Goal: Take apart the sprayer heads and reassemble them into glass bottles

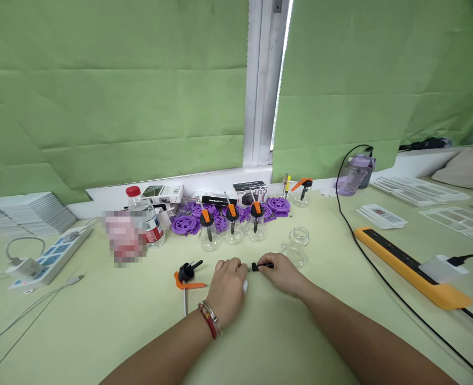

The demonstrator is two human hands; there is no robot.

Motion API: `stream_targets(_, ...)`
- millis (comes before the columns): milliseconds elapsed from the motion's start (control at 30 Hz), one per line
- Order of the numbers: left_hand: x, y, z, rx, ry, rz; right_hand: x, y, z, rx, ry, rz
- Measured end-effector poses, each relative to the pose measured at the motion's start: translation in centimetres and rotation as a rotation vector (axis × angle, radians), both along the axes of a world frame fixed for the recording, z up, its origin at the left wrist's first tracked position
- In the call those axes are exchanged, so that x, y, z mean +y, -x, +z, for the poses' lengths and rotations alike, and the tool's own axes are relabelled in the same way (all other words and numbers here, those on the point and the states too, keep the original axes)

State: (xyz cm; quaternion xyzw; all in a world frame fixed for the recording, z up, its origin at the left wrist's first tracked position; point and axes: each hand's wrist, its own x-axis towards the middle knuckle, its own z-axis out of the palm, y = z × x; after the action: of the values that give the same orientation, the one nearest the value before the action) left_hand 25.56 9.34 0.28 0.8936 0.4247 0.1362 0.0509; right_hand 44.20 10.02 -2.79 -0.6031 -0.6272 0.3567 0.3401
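My right hand [280, 271] pinches a small black stick-like part [265, 265] above the table. A coiled metal spring [250, 268] shows at the part's left end, close to the fingertips of my left hand [227, 280]. The left fingers are curled, and a bit of something white [245, 287] peeks out beside them; what they grip is hidden. Left of that hand lies a loose black cap with an orange lever [190, 285] and a metal rod. Just beyond my right hand are a clear glass jar [299, 236] and a clear round piece [294, 255], lying on the table.
Several glass jars with black caps and orange levers [233, 233] stand ahead, before purple discs [185, 225] and small boxes. A water bottle [154, 231] and white power strip [60, 253] are left. At right are an orange power strip [410, 270] and a black cable [374, 258].
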Motion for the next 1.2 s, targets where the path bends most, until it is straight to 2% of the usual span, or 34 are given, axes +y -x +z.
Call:
stream_targets(133,1.9,-1.6,-1.0,0.071,0.013,-0.011,-0.1,-0.1,0.2,0.055,0.042,0.006)
stream_targets(300,2.0,-1.9,-1.7,0.119,0.043,0.017,-0.4,-0.5,1.2,0.009,0.044,-0.006)
stream_targets(500,1.7,-1.8,-1.5,0.136,0.056,0.027,-0.7,-1.3,2.7,-0.148,-0.087,-0.08)
stream_targets(600,2.0,-2.4,-1.1,0.157,0.055,0.028,-1.2,-1.6,3.0,-0.182,-0.05,-0.02)
stream_targets(700,2.5,-3.2,-0.6,0.169,0.039,0.026,-1.7,-2.0,2.5,-0.175,0.047,0.125)
stream_targets(767,3.0,-3.7,-0.3,0.173,0.038,0.014,-1.7,-2.0,1.9,-0.171,0.043,0.168)
stream_targets(900,4.0,-4.5,0.0,0.172,0.068,0.001,-1.2,-1.2,1.0,-0.275,-0.108,0.154)
stream_targets(1067,4.5,-5.1,0.2,0.157,0.101,-0.004,-0.8,-0.3,0.7,-0.354,-0.155,0.14)
stream_targets(1133,4.5,-4.5,0.6,0.138,0.104,-0.013,-0.9,-0.3,0.6,-0.367,-0.175,0.106)
stream_targets(1200,4.5,-2.9,1.3,0.088,0.081,-0.012,-0.9,-0.2,0.5,-0.372,-0.208,0.088)
